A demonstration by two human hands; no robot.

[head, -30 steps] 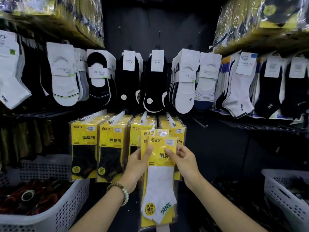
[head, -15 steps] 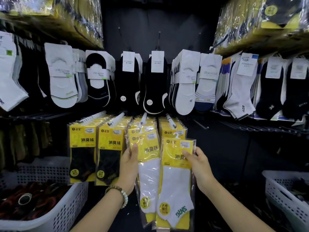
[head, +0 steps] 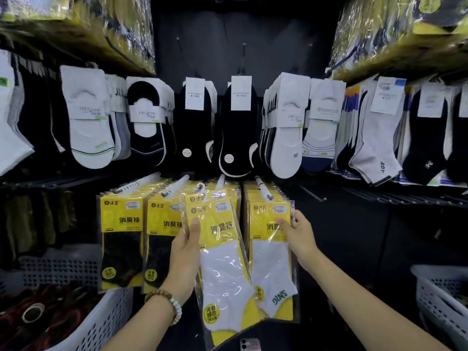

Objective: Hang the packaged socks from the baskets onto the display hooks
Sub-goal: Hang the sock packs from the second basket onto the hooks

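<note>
Hanging step, two packs in hand.
Grips left pack [head: 222,262] in left hand [head: 184,252], loop just beside third hook [head: 221,179]; pinches right pack [head: 268,252] with right hand [head: 301,236] (hooked or not, unclear). Needs loop threaded next, likely.

Dark display wall [head: 278,34]: at 6 o'clock, four white hooks [head: 263,190] carry yellow sock packs [head: 121,224]; carded socks [head: 86,138] hang from 9 to 3 o'clock.

Behind the sock packet [head: 222,262], the left hand [head: 183,257] hides its fingers.
</note>
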